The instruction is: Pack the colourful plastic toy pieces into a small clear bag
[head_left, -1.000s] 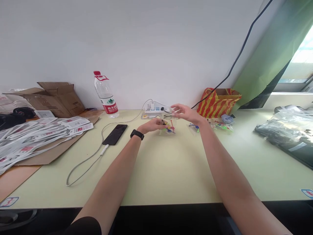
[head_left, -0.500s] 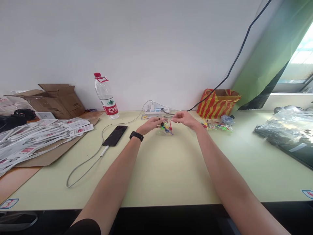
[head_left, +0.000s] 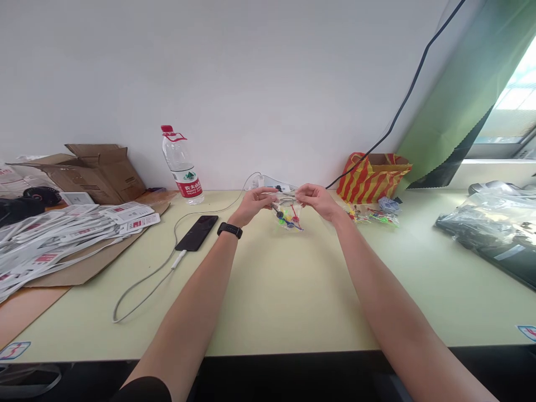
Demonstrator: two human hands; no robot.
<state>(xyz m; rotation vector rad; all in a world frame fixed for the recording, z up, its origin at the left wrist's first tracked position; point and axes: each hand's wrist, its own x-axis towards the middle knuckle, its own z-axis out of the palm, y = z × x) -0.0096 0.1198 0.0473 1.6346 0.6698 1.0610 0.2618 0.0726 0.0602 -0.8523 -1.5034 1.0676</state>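
A clear plastic bag [head_left: 288,216] with small red, blue, green and yellow pieces in it hangs between my hands, above the table. My left hand [head_left: 254,204] pinches the bag's upper left edge; a black watch is on that wrist. My right hand [head_left: 314,199] pinches its upper right edge with thumb and fingers. The exact kind of the coloured pieces is too small to make out. More clear bags of coloured pieces [head_left: 372,215] lie on the table to the right of my right hand.
A phone [head_left: 196,232] with a charging cable lies left of my left arm. Behind it stands a large water bottle [head_left: 187,173]. A power strip [head_left: 272,184] sits by the wall. At right are a striped bag [head_left: 372,177] and plastic-wrapped dark goods [head_left: 494,229]; printed tags [head_left: 62,234] pile up at left.
My left hand has shifted slightly left and up, and my right hand slightly up. The clear bag is spread wider between them, with its coloured pieces hanging lower.
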